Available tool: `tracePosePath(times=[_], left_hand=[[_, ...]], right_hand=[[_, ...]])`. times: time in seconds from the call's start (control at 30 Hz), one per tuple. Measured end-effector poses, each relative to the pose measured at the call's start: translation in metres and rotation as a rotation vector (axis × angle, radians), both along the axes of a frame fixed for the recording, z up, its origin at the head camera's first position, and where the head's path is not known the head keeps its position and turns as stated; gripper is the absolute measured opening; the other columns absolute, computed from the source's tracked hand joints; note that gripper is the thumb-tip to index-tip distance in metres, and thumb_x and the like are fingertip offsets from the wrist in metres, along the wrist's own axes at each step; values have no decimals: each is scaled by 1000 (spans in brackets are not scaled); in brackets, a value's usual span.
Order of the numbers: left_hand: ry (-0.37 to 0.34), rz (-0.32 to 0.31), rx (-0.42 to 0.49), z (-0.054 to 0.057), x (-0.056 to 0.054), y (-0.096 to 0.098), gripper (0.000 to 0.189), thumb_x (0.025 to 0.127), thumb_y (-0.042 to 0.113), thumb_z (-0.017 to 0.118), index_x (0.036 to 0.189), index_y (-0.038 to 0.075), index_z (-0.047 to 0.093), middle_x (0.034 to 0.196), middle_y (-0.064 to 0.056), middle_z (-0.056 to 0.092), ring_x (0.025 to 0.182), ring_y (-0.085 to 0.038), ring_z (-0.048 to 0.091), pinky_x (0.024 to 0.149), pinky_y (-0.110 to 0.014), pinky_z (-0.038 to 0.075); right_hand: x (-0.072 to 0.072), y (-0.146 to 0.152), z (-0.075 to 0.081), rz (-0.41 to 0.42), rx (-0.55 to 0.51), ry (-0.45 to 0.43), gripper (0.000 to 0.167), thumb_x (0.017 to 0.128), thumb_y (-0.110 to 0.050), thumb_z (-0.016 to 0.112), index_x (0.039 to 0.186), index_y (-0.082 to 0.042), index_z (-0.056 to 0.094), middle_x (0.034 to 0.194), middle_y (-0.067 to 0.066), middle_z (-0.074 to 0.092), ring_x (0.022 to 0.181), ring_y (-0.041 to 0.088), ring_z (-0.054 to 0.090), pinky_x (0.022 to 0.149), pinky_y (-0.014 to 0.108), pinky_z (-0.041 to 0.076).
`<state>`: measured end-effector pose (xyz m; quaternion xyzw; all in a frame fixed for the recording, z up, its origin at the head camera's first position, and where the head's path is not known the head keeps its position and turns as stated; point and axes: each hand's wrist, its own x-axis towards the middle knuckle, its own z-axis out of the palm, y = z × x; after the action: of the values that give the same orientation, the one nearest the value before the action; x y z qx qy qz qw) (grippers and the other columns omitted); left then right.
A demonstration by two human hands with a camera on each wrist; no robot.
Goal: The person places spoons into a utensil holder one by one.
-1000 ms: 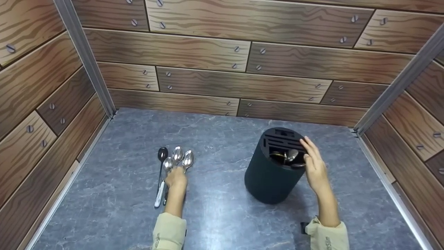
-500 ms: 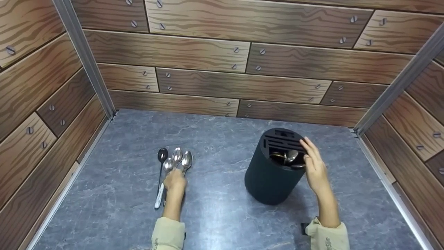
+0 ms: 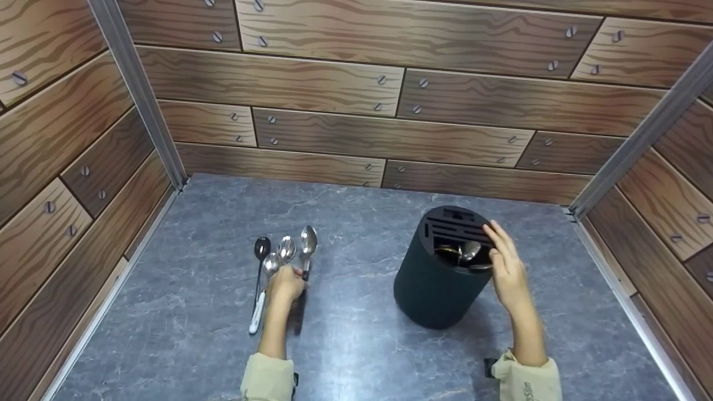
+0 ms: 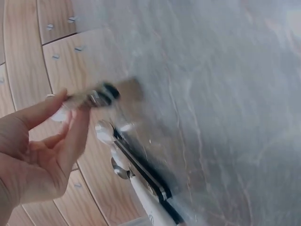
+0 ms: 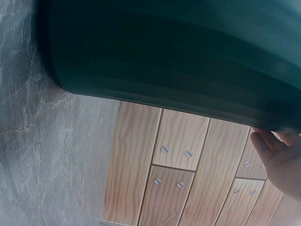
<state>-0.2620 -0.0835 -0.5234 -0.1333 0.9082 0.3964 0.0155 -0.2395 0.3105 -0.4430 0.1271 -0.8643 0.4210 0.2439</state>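
My left hand [image 3: 286, 287] pinches a silver spoon [image 3: 308, 240] by its handle between thumb and fingers. In the left wrist view the handle's dark end is blurred and points away from the hand [image 4: 47, 155]. To its left lie a black spoon [image 3: 262, 248], a silver spoon with a white handle [image 3: 257, 314] and another silver spoon [image 3: 286, 249]; my hand covers part of their handles. A dark green cylindrical utensil holder [image 3: 437, 289] stands at the right, slotted on top. My right hand [image 3: 509, 278] rests against its right rim with fingers extended.
Metal utensils [image 3: 469, 250] stand inside the holder's open front compartment. The grey marbled tabletop [image 3: 356, 234] is bounded by wood-patterned walls [image 3: 328, 128] at the back and both sides.
My left hand has lifted the rightmost silver spoon away from the others, its bowl shifting right and farther back. The right hand and the holder have stayed in place.
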Motion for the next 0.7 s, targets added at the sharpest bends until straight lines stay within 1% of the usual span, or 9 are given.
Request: tracePosePath(times=[0.07, 0.13, 0.2, 0.3, 0.4, 0.5, 0.53, 0.63, 0.7], left_hand=[[47, -19, 111, -13, -8, -2, 23, 67, 7, 78, 86, 4, 64, 82, -7, 65, 80, -24, 61, 70, -37, 48], [135, -54, 222, -52, -28, -6, 26, 64, 8, 81, 82, 4, 63, 76, -5, 65, 71, -19, 60, 63, -30, 47], [153, -81, 298, -88, -47, -8, 26, 66, 7, 81, 83, 2, 62, 77, -8, 64, 71, -21, 60, 63, -31, 48], [173, -101, 374, -121, -63, -7, 27, 66, 8, 81, 84, 0, 62, 76, -11, 63, 68, -22, 60, 57, -30, 49], [90, -55, 414, -82, -45, 2, 31, 67, 6, 80, 89, -3, 61, 82, -13, 64, 71, -24, 62, 58, -33, 53], [59, -20, 451, -29, -16, 12, 31, 69, 2, 78, 92, -7, 60, 83, -14, 64, 66, -21, 62, 53, -31, 54], [18, -3, 442, -11, -8, 16, 33, 70, 0, 77, 95, -10, 59, 86, -16, 64, 66, -23, 63, 55, -33, 54], [12, -1, 474, 8, 4, 21, 32, 73, -2, 73, 99, -14, 57, 86, -18, 63, 60, -19, 61, 53, -29, 54], [9, 2, 500, 10, 5, 24, 32, 75, -3, 72, 100, -15, 56, 86, -18, 63, 59, -16, 60, 53, -28, 54]], right_hand=[[0, 0, 0, 3, -5, 1, 40, 95, -4, 36, 133, -3, 46, 143, 8, 34, 130, 32, 26, 103, 54, 21], [0, 0, 0, 6, -8, -2, 40, 95, -4, 36, 133, -3, 46, 143, 9, 34, 130, 32, 26, 102, 54, 21], [1, 0, 0, 10, -11, -4, 40, 95, -4, 35, 133, -2, 46, 143, 9, 34, 130, 32, 25, 102, 55, 22], [1, -1, 0, 13, -13, -8, 40, 95, -3, 34, 133, -1, 45, 143, 10, 33, 130, 32, 25, 102, 55, 22], [0, 0, 0, 5, -7, -7, 41, 94, -2, 35, 133, -1, 45, 143, 11, 34, 130, 32, 26, 101, 55, 23], [0, 0, 0, -2, -2, -7, 41, 94, -3, 35, 133, -1, 46, 143, 12, 34, 130, 32, 26, 101, 55, 24], [0, 0, 0, -2, -2, -7, 41, 94, -3, 35, 133, -1, 46, 142, 12, 34, 130, 32, 26, 101, 55, 24], [0, 0, 0, -4, -1, -7, 40, 94, -3, 35, 133, -1, 46, 143, 11, 34, 130, 32, 26, 101, 55, 23], [0, 0, 0, -4, -1, -5, 40, 94, -3, 35, 133, -2, 46, 143, 10, 34, 130, 31, 26, 102, 54, 23]])
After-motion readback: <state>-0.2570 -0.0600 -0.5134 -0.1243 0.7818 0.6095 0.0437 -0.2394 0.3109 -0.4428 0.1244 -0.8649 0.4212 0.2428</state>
